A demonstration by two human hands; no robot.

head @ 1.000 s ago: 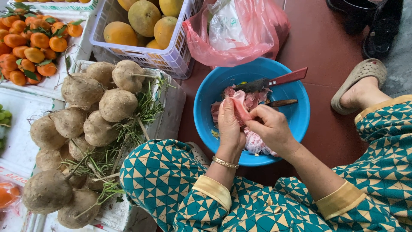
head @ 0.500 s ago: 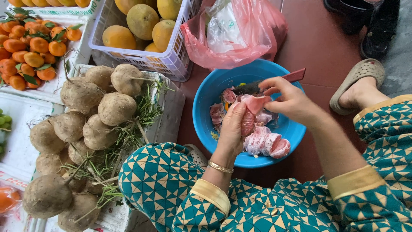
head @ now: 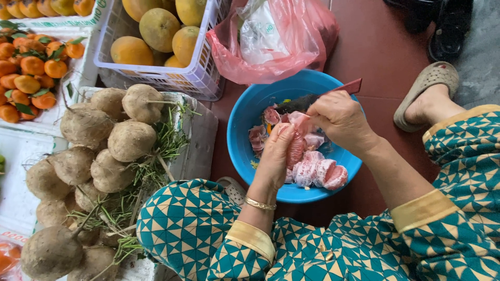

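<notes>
The left hand [head: 275,156] cups a pink pomelo segment [head: 295,148] over the blue bowl [head: 240,140], fingers closed around the segment's near side. The right hand [head: 341,118] comes in from 3 o'clock and pinches the segment's top end, where a strip of pale membrane [head: 301,120] lifts off between thumb and fingers. Both hands are clamped on the same piece of fruit, just above the bowl's middle. In the bowl, peeled segments [head: 320,171] lie together toward 5 o'clock, with more pink scraps [head: 258,139] at 9 o'clock. A knife [head: 307,101] with a red handle rests across the rim at 1 o'clock, blade partly hidden by the right hand. A pink plastic bag [head: 291,41] sits just beyond the bowl at 12 o'clock. At 10 o'clock stands a white basket [head: 192,78] of yellow pomelos [head: 159,28], and at 9 o'clock a heap of brown jicama [head: 130,140] with green stems. A sandalled foot [head: 429,96] is at 2 o'clock.
</notes>
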